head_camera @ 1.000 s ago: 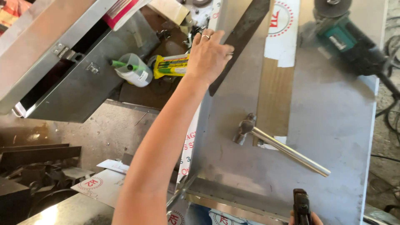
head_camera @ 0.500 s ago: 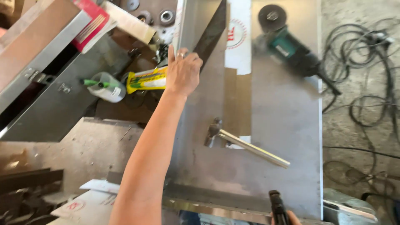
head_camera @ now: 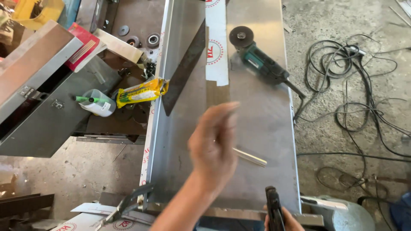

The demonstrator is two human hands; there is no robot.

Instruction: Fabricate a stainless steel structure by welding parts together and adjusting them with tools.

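- Left hand [head_camera: 214, 147], blurred, raised above long grey sheet-metal panel [head_camera: 261, 128]; fingers loosely curled, holding nothing visible, though blur hides detail.
- Right hand [head_camera: 280, 221] at bottom edge, fingers wrapped round black tool handle [head_camera: 272, 205]; tool kind unclear.
- Thin silver metal rod [head_camera: 250, 157] lying on panel just beside left hand, partly hidden; likely to roll or slide off if brushed.
- Teal angle grinder with dark disc [head_camera: 256, 57] resting near panel's right edge; tangled black cables [head_camera: 355, 102] on floor could snag and drag it.
- Dark flat steel bar [head_camera: 184, 68] lying diagonally, well apart.
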